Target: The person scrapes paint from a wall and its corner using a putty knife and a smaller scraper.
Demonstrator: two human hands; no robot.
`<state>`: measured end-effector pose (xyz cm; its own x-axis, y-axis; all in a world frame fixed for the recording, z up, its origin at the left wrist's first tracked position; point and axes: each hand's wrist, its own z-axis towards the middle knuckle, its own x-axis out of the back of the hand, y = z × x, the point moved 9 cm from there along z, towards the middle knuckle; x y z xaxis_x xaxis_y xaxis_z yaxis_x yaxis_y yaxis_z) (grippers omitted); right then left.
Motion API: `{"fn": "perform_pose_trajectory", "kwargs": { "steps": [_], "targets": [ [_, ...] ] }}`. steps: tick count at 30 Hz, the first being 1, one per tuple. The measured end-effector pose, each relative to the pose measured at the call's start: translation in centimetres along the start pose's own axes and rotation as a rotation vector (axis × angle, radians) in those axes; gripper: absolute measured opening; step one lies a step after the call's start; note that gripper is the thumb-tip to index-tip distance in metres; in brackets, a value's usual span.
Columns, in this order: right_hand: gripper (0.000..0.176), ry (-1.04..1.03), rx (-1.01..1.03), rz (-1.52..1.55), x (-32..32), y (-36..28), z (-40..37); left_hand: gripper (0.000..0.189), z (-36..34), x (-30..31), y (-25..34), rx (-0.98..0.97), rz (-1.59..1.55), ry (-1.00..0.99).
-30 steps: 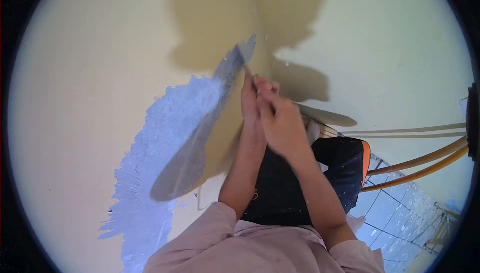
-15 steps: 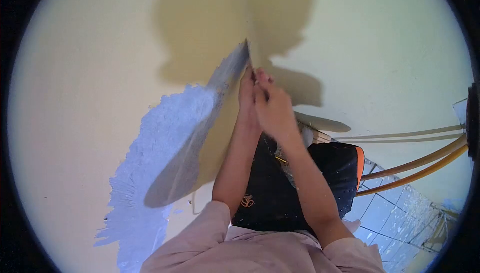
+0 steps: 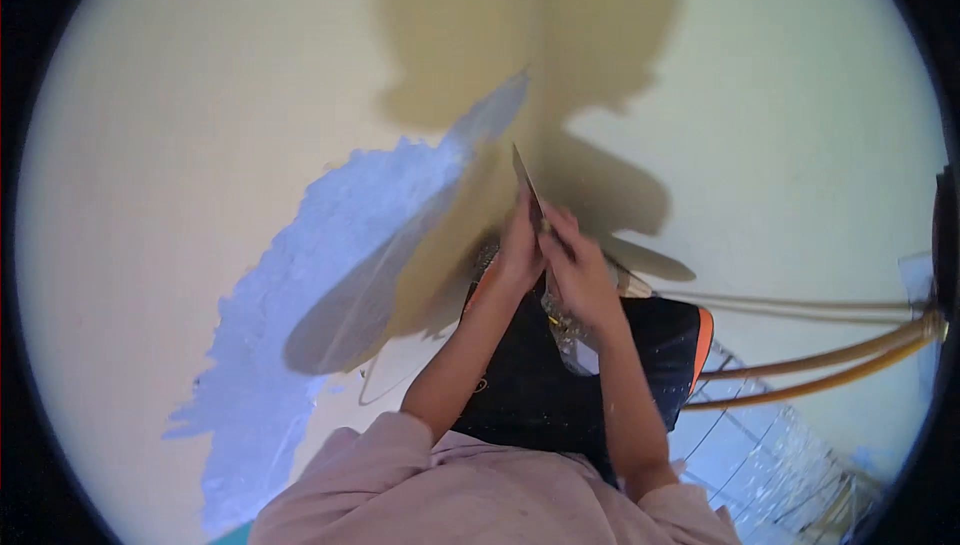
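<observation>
Near the wall corner, my left hand and my right hand are close together around a thin-bladed scraper. The blade points up and toward the left wall, with a gap visible between its tip and the patch. My right hand is closed round the handle, which is mostly hidden. My left hand presses along the left side of the blade's base. On the left wall spreads a bluish-white patch with ragged edges, narrowing to a point near the corner.
A black bag-like item with orange edging lies below my hands. Two yellow-brown hoses run to a dark fixture at the right edge. Lower right is a splattered tiled floor. Shadows fall on both walls.
Both hands and the scraper have moved down, away from the narrow top of the patch. The view has shifted slightly, and the corner now appears further right.
</observation>
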<state>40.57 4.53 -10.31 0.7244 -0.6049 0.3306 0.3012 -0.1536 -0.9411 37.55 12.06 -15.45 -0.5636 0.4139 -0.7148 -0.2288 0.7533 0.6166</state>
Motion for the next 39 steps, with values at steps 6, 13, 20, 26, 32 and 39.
{"fn": "perform_pose_trajectory", "kwargs": {
  "steps": [6,13,20,26,32,39],
  "targets": [
    [0.047,-0.049,-0.773,0.698,-1.4,11.2,-14.9,0.048,-12.8,5.3,4.6,-0.357,1.289,0.265],
    [0.046,-0.187,-0.596,0.17,-2.1,13.0,-12.2,0.054,-15.6,-11.4,13.8,-1.223,2.076,0.293],
    [0.046,-0.02,-0.365,0.103,0.5,11.4,-13.1,0.05,-9.1,1.1,-2.9,0.073,2.294,-0.473],
    [0.046,0.07,-0.424,0.055,2.2,12.5,-14.1,0.054,-16.4,-10.0,11.0,-1.182,2.104,0.127],
    [0.042,0.085,-0.151,-0.037,-1.1,16.0,-11.5,0.052,-11.8,-3.1,8.4,-0.244,2.54,-0.037],
    [0.039,0.105,-0.412,0.222,1.1,13.5,-13.5,0.036,-16.4,-6.1,6.3,-0.799,1.973,-0.367]
  ]
}}
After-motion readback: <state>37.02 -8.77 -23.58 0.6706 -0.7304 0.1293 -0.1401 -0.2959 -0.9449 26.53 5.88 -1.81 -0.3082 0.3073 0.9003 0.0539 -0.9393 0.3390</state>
